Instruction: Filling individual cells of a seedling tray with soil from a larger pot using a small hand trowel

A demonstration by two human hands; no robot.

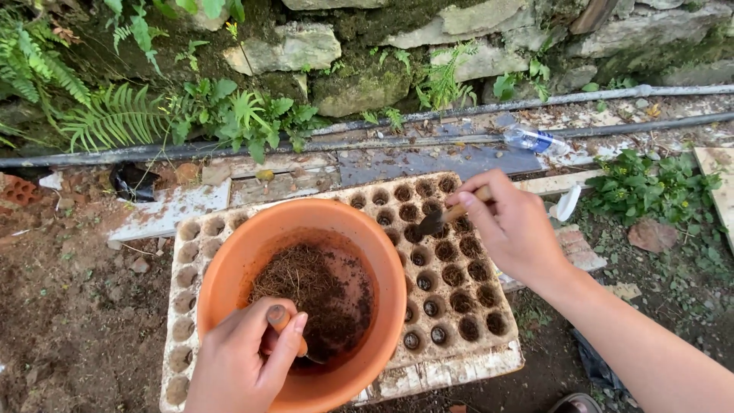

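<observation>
An orange clay pot (237, 260) holding dark fibrous soil (313, 294) rests on a pale seedling tray (501, 348) with several round cells. My left hand (245, 359) is at the pot's near rim and grips a small wooden-handled tool (284, 323) dipped into the soil. My right hand (514, 226) holds a small wooden-handled spoon (440, 219); its dark tip is over a tray cell just right of the pot. Many cells on the right are filled with dark soil.
A mossy stone wall (359, 84) with ferns (115, 115) runs along the back, with two pipes (428, 141) at its foot. A crushed plastic bottle (535, 140) lies by the pipes. Bare dirt (69, 306) is left of the tray, weeds (657, 187) to the right.
</observation>
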